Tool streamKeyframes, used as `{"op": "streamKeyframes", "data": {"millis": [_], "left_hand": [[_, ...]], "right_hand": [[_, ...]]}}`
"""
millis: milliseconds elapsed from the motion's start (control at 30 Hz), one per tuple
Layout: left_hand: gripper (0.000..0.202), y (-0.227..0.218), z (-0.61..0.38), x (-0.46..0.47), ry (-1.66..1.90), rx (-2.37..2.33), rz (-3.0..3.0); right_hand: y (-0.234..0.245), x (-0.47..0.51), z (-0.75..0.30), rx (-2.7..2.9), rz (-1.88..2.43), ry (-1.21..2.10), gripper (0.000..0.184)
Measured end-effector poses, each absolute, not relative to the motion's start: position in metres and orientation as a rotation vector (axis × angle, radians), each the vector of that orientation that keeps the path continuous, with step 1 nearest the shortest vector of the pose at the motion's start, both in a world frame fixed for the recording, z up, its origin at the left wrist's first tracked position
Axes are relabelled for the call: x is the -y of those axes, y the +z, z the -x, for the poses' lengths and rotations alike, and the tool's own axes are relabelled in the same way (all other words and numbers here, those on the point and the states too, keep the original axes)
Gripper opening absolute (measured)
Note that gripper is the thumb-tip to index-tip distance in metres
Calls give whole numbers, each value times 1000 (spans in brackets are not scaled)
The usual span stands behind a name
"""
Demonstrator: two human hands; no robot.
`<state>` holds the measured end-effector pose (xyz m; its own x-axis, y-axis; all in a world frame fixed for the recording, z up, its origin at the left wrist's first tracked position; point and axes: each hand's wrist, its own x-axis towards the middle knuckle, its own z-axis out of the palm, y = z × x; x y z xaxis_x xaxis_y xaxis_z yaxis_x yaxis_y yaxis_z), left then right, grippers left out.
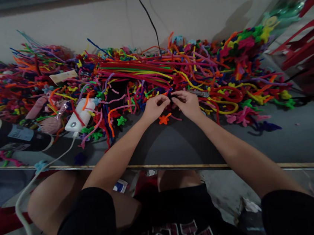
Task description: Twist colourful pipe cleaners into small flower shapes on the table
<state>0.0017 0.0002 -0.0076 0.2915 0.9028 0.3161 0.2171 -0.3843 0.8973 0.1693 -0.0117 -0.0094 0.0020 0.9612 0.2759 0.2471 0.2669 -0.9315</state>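
Observation:
My left hand (156, 107) and my right hand (185, 102) meet above the dark tabletop, fingertips almost touching. Thumb and fingers of each are pinched together; whatever lies between them is too small and dark to make out. A bit of orange pipe cleaner shows just behind the left fingertips. Below the hands lies an orange pipe-cleaner flower (163, 119), and a green flower (121, 120) rests to the left. Just beyond is a bundle of straight red, green and yellow pipe cleaners (138, 71). A grey metal tool (201, 93) sits beside my right hand, partly hidden.
Heaped pipe cleaners (210, 61) line the wall. At left are a white device (80, 114) with a cable (62, 154), a pink hairbrush (51, 125) and a large dark bottle (15, 136). The table's front edge (162, 165) runs above my lap. A red chair (303, 40) stands at right.

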Motion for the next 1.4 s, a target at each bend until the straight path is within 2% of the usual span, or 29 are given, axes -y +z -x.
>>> {"op": "streamKeyframes", "data": {"millis": [167,333,567,800,1100,1233,1400], "left_hand": [[22,-1,-4,10,1251,-1160,-2023],[14,3,-1,11,1259,-1238,-2120],[17,0,-1,11,1224,-1284,-2207],[13,-1,-1,6,1225,-1212,-2120],[21,-4,3,-2,1152,-927,-1680],[20,-10,1,-4,1150,-978,-1656],[17,-10,-2,2,1205,-1168,-1857]], "right_hand": [[-10,12,-168,1479,1160,773,21],[-7,17,-168,1615,1216,598,21],[-2,20,-169,1700,1236,471,23],[-7,18,-169,1676,1255,515,24],[-8,16,-168,1548,1222,737,27],[-10,14,-168,1484,1205,802,30],[-9,14,-169,1529,1223,661,25]]}}
